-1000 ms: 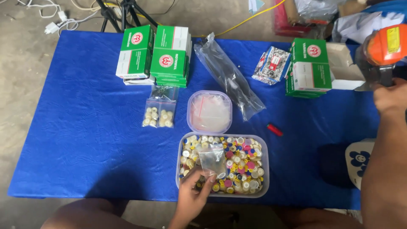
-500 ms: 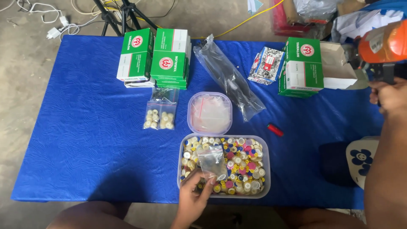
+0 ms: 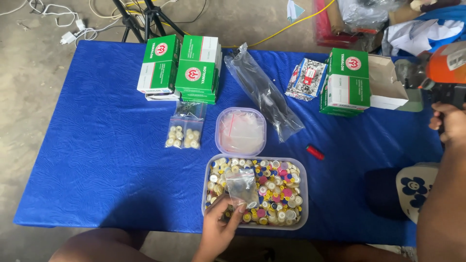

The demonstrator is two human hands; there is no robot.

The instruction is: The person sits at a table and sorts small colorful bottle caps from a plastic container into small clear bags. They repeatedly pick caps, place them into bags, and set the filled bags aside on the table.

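Note:
My left hand (image 3: pixel 218 230) is at the near edge of a clear rectangular tray (image 3: pixel 304 194) filled with several coloured buttons. It pinches a small clear plastic bag (image 3: pixel 241 187) held upright over the buttons. My right hand (image 3: pixel 449 123) is at the far right edge, closed around the dark handle of an orange tool (image 3: pixel 446 63), with my forearm running down the right side. Behind the tray stands a small clear tub (image 3: pixel 241 112) holding empty clear bags.
Two small bags of cream buttons (image 3: pixel 183 136) lie left of the tub. Green-and-white boxes are stacked at the back left (image 3: pixel 179 68) and back right (image 3: pixel 347 82). A long clear plastic sleeve (image 3: pixel 264 94), a small red object (image 3: pixel 315 152) and a blue tablecloth (image 3: pixel 97 145) are also in view.
My left hand keeps holding the small bag over the tray. My right hand sits slightly lower in view, still on the tool. Nothing else has moved.

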